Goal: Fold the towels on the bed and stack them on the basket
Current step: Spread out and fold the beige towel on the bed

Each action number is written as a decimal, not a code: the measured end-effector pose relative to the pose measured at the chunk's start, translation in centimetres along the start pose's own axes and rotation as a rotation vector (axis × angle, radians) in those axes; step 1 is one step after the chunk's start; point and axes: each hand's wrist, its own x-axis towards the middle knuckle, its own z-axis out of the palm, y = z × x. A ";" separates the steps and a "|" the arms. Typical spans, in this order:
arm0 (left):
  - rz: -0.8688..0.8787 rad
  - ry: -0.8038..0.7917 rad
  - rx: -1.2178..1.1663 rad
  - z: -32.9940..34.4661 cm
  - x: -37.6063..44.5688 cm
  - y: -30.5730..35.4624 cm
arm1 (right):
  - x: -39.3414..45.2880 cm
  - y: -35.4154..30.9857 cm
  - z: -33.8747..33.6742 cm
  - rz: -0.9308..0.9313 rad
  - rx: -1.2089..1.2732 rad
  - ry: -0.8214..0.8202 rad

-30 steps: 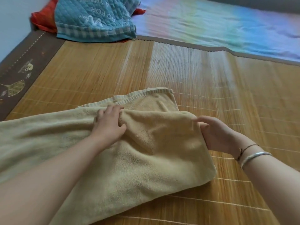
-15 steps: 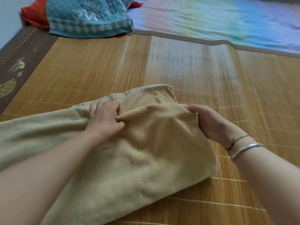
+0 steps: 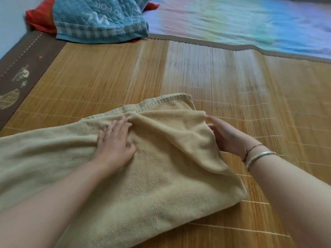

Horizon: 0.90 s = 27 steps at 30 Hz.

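On woven bamboo mat (image 3: 197, 77), left hand (image 3: 114, 142) lies flat on terry towel (image 3: 161, 185); right hand (image 3: 225, 135) pinches its edge.

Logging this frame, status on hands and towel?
Left hand flat on towel, open. Right hand holds the folded corner. Towel half-folded on mat. No basket in view; nothing in the way.

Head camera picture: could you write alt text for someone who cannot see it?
Two bare hands work a beige towel on a bamboo mat: the left hand presses flat on it, the right hand holds its folded edge. A blue quilted cloth lies at the far left.
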 end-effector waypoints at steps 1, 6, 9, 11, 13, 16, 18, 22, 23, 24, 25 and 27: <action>0.001 0.013 0.000 0.1 -0.1 0.0 | 0.3 -0.6 0.5 -0.037 -0.021 0.038; 0.038 0.130 -0.015 0.2 -0.5 -0.1 | 0.9 -2.7 2.5 -0.419 -0.100 0.215; 0.086 0.209 0.019 0.1 -0.4 -0.3 | 1.4 -3.0 1.9 -0.488 0.046 0.259; 0.126 0.223 0.078 0.4 -0.4 -0.4 | 2.3 -2.2 1.1 -0.419 -0.067 0.375; 0.108 0.179 0.126 1.1 -0.3 -0.1 | 3.1 -1.2 0.3 -0.331 -0.223 0.497; 0.016 0.082 0.187 2.4 0.0 0.2 | 2.8 -0.5 0.4 -0.285 -0.290 0.522; -0.036 0.023 0.190 2.9 0.1 0.6 | 2.1 0.2 0.8 -0.265 -0.339 0.507; -0.049 0.003 0.146 2.5 -0.7 1.9 | 0.0 1.8 1.2 -0.194 -0.457 0.538; -0.042 -0.009 0.138 2.4 -1.1 2.3 | -0.5 2.3 1.3 -0.174 -0.500 0.538; -0.039 -0.031 0.128 2.5 -1.5 2.6 | -1.1 2.7 1.4 -0.149 -0.555 0.533; -0.046 -0.062 0.117 2.7 -1.9 2.9 | -1.5 3.2 1.7 -0.119 -0.615 0.529; -0.076 -0.129 0.095 3.1 -2.5 3.3 | -2.0 4.2 2.4 -0.084 -0.745 0.498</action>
